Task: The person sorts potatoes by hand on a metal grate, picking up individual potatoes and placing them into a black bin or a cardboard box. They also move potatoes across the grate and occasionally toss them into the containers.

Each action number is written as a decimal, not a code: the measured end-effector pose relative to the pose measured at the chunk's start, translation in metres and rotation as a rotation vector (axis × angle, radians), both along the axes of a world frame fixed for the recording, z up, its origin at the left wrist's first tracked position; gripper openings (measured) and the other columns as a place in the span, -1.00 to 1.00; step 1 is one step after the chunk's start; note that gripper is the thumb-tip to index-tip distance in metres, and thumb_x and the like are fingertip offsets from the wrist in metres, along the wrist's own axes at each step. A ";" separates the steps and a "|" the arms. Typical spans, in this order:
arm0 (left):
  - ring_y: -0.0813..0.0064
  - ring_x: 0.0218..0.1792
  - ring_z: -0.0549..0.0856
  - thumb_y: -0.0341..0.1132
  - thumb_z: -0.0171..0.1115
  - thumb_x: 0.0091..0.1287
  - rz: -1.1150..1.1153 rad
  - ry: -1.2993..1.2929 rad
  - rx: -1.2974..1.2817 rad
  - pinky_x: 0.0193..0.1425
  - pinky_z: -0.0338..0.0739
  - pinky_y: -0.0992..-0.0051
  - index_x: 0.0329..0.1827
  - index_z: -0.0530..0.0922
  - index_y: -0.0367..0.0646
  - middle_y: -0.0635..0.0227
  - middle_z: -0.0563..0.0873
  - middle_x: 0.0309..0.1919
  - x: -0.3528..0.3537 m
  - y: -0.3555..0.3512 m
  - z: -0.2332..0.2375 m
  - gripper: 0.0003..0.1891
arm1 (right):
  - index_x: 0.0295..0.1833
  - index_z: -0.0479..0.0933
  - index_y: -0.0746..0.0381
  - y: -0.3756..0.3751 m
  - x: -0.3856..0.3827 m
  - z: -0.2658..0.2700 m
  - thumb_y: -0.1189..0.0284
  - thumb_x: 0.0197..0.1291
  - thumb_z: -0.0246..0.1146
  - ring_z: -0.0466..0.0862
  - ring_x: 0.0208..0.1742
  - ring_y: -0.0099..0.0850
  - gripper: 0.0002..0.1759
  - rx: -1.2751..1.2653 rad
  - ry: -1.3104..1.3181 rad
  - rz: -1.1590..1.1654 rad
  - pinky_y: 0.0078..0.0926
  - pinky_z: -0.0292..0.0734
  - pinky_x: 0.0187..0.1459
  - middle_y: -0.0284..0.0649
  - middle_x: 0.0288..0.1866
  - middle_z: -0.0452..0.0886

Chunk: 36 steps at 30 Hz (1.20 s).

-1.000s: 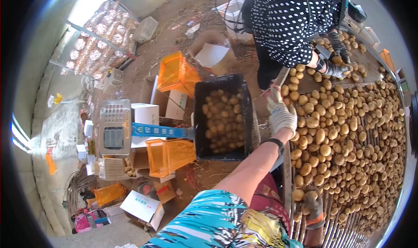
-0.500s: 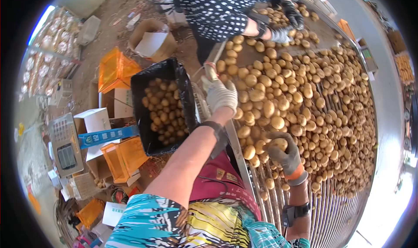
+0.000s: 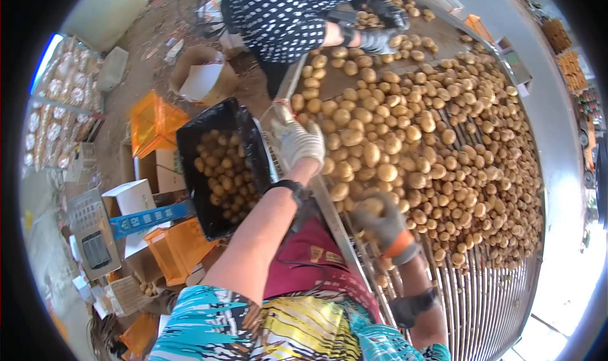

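My left hand (image 3: 301,142), in a white knit glove, lies at the near edge of the roller table (image 3: 487,297). Its back faces me and hides what is under the fingers. My right hand (image 3: 382,227), in a grey glove with an orange cuff, is blurred and closed around a potato (image 3: 372,205) at the near side of the heap of potatoes (image 3: 430,133). A black crate (image 3: 209,115) partly filled with potatoes sits just left of my left hand, below the table edge.
A person in a polka-dot top (image 3: 278,12) works at the far end with gloved hands (image 3: 377,39) among the potatoes. Orange baskets (image 3: 155,123), a cardboard box (image 3: 202,79), white boxes (image 3: 130,196) and a scale (image 3: 88,234) crowd the dirt floor on the left.
My view has swung right and up over the table. My right hand has come up from the near rollers to the heap's edge and closed on a potato. The left hand stays at the table edge.
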<state>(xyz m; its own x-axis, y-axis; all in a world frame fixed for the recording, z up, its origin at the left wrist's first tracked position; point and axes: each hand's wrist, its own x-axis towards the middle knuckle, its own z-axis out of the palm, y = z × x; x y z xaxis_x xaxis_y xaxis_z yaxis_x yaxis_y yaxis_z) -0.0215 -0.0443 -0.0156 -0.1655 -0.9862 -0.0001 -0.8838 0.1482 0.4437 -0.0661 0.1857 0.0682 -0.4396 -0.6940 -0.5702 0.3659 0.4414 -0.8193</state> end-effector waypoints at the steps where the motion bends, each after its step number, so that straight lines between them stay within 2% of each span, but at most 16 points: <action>1: -0.19 0.42 0.47 -0.04 0.19 0.40 0.026 0.036 0.168 0.52 0.36 0.14 0.71 -0.10 -0.10 -0.29 0.25 0.54 0.000 0.000 0.016 -0.08 | 0.21 0.51 0.26 -0.012 -0.005 0.010 0.55 0.25 0.42 0.74 -0.27 -0.50 -0.56 -0.140 -0.118 -0.117 -0.55 0.71 -0.27 -0.20 -0.16 0.73; 2: -0.18 0.43 0.46 -0.03 0.18 0.41 0.052 0.083 0.334 0.52 0.36 0.15 0.71 -0.11 -0.11 -0.30 0.23 0.55 -0.002 -0.002 0.034 -0.08 | 0.21 0.50 0.31 -0.028 -0.012 0.030 0.56 0.27 0.38 0.74 -0.34 -0.49 -0.59 -0.200 -0.139 -0.166 -0.56 0.70 -0.35 -0.19 -0.15 0.72; 4: -0.06 0.42 0.50 -0.02 0.23 0.40 0.078 0.086 0.364 0.46 0.46 0.18 0.61 0.02 -0.45 -0.28 0.20 0.56 -0.003 -0.006 0.026 -0.08 | 0.22 0.51 0.28 -0.068 -0.018 0.057 0.49 0.28 0.39 0.76 -0.34 -0.45 -0.58 -0.312 -0.230 -0.193 -0.57 0.68 -0.44 -0.20 -0.16 0.71; 7: -0.07 0.46 0.46 -0.04 0.27 0.38 0.049 0.055 0.129 0.50 0.42 0.19 0.64 0.02 -0.34 -0.30 0.18 0.57 -0.001 -0.001 -0.002 -0.08 | 0.33 0.45 0.27 -0.133 0.003 0.075 0.43 0.24 0.44 0.73 -0.14 -0.39 -0.43 -0.433 -0.113 -0.021 -0.50 0.66 -0.24 -0.17 0.02 0.67; 12: -0.10 0.46 0.45 -0.05 0.24 0.40 0.033 0.103 0.175 0.51 0.40 0.19 0.68 -0.04 -0.20 -0.31 0.18 0.57 0.001 0.000 0.021 -0.08 | 0.50 0.35 0.26 -0.164 0.053 0.075 0.32 0.18 0.51 0.68 0.19 -0.28 -0.19 -0.525 0.624 0.179 -0.39 0.63 0.10 -0.12 0.31 0.60; 16: -0.12 0.46 0.45 -0.06 0.22 0.40 0.004 0.086 0.178 0.51 0.38 0.19 0.72 -0.09 -0.10 -0.32 0.17 0.57 0.000 0.002 0.017 -0.07 | 0.38 0.52 0.21 -0.125 -0.007 0.018 0.32 0.18 0.49 0.70 0.19 -0.29 -0.35 -0.249 0.556 0.010 -0.30 0.66 0.13 -0.11 0.17 0.70; 17: -0.13 0.42 0.48 -0.10 0.22 0.40 0.007 0.040 0.061 0.50 0.38 0.18 0.72 -0.11 -0.08 -0.28 0.20 0.57 0.001 -0.003 -0.003 -0.07 | 0.31 0.57 0.19 -0.104 -0.023 0.027 0.24 0.19 0.46 0.72 0.15 -0.16 -0.41 -0.033 1.011 0.049 -0.20 0.64 0.14 -0.06 0.15 0.70; 18: -0.14 0.37 0.52 -0.14 0.22 0.40 -0.123 0.353 0.146 0.47 0.41 0.17 0.72 -0.13 -0.07 -0.27 0.21 0.56 0.009 -0.006 0.001 -0.07 | 0.32 0.56 0.13 -0.084 -0.041 0.034 0.17 0.19 0.43 0.67 0.21 -0.02 -0.40 0.127 1.020 0.148 -0.11 0.58 0.20 -0.02 0.19 0.67; 19: -0.03 0.36 0.56 -0.17 0.24 0.39 -0.065 0.294 0.142 0.44 0.45 0.18 0.71 -0.08 -0.09 -0.13 0.36 0.50 0.003 0.000 0.016 -0.09 | 0.34 0.53 0.07 -0.062 -0.055 0.017 0.17 0.17 0.44 0.60 0.26 0.02 -0.38 0.276 1.188 0.182 -0.08 0.54 0.24 -0.04 0.20 0.64; 20: 0.08 0.34 0.60 -0.19 0.25 0.38 -0.020 0.222 0.137 0.41 0.49 0.18 0.70 -0.04 -0.10 0.02 0.51 0.45 0.002 0.004 0.031 -0.10 | 0.29 0.50 0.08 -0.045 -0.061 0.004 0.15 0.16 0.44 0.59 0.22 0.02 -0.40 0.360 1.168 0.195 -0.04 0.54 0.20 -0.10 0.18 0.60; 21: -0.11 0.32 0.57 -0.16 0.24 0.39 -0.045 0.195 0.215 0.40 0.48 0.13 0.72 -0.13 -0.06 -0.23 0.32 0.50 0.002 0.001 0.035 -0.06 | 0.28 0.50 0.09 -0.032 -0.062 -0.012 0.17 0.14 0.46 0.59 0.22 0.02 -0.39 0.402 1.182 0.195 -0.04 0.54 0.20 -0.10 0.18 0.59; 22: -0.03 0.23 0.66 -0.22 0.24 0.38 0.038 0.018 0.099 0.31 0.54 0.11 0.72 -0.16 -0.05 -0.05 0.54 0.39 -0.004 0.000 0.018 -0.06 | 0.28 0.51 0.09 -0.019 -0.058 -0.025 0.19 0.12 0.48 0.59 0.21 0.02 -0.39 0.445 1.188 0.214 -0.05 0.54 0.21 -0.10 0.18 0.58; 30: -0.10 0.18 0.67 -0.22 0.24 0.39 -0.041 0.189 0.140 0.28 0.55 0.08 0.70 -0.09 -0.04 -0.12 0.64 0.22 0.002 0.000 0.020 -0.10 | 0.24 0.52 0.12 -0.014 -0.071 -0.008 0.34 0.15 0.43 0.59 0.22 0.02 -0.48 0.252 0.977 0.189 -0.06 0.53 0.24 -0.03 0.15 0.60; 32: 0.03 0.29 0.61 -0.28 0.24 0.36 -0.083 0.203 0.161 0.38 0.49 0.18 0.68 0.02 -0.14 -0.06 0.54 0.35 0.004 -0.002 0.016 -0.15 | 0.21 0.51 0.16 -0.031 -0.072 -0.007 0.38 0.20 0.37 0.64 0.18 0.00 -0.55 0.290 1.085 0.269 -0.08 0.58 0.19 0.01 0.15 0.61; 34: -0.05 0.35 0.57 -0.16 0.24 0.38 -0.091 0.188 -0.041 0.42 0.47 0.20 0.74 -0.14 0.06 -0.16 0.34 0.49 0.007 -0.008 -0.017 -0.05 | 0.24 0.49 0.16 -0.068 -0.069 -0.005 0.43 0.26 0.27 0.72 0.05 0.03 -0.58 0.481 1.042 0.535 -0.09 0.70 0.00 0.02 0.07 0.65; 36: -0.09 0.40 0.51 -0.14 0.24 0.39 -0.078 0.113 0.013 0.46 0.44 0.19 0.74 -0.11 0.08 -0.25 0.14 0.58 0.009 -0.015 -0.032 -0.07 | 0.24 0.58 0.06 -0.091 -0.063 -0.035 0.38 0.33 0.19 0.70 0.12 -0.01 -0.63 0.529 1.155 0.476 -0.05 0.66 0.10 0.01 0.10 0.62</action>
<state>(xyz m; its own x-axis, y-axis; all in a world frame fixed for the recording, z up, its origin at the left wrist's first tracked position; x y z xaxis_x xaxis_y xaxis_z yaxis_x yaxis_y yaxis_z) -0.0121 -0.0596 -0.0476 -0.2411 -0.9704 0.0106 -0.8142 0.2082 0.5419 -0.1289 0.0945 0.0334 -0.6249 -0.7265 -0.2859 -0.6845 0.6860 -0.2468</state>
